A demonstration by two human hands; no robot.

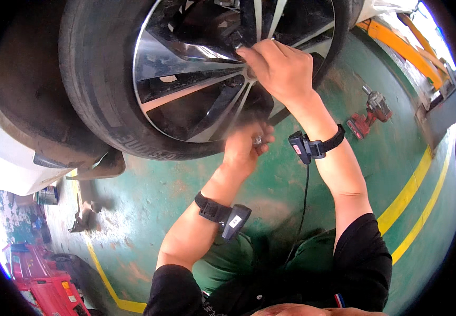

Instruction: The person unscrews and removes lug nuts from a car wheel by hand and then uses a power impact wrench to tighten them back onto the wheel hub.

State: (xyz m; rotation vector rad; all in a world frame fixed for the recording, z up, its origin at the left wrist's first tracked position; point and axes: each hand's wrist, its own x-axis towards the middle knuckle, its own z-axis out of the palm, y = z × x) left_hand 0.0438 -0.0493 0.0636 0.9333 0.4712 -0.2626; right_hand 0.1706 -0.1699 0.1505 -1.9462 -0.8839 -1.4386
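Observation:
A car wheel with black and silver spokes fills the upper part of the view, its tyre on the left. At its hub, my right hand is closed in a pinch on a small, mostly hidden wheel nut at one of the bolt holes. My left hand is below the hub, in front of the rim's lower edge and slightly blurred. Its fingers curl around a shiny wheel nut; whether it holds more than one cannot be made out.
A red and grey cordless impact wrench lies on the green floor to the right. Beyond it is an orange lift arm. At lower left stands a red machine. A cable hangs from my right wrist's band.

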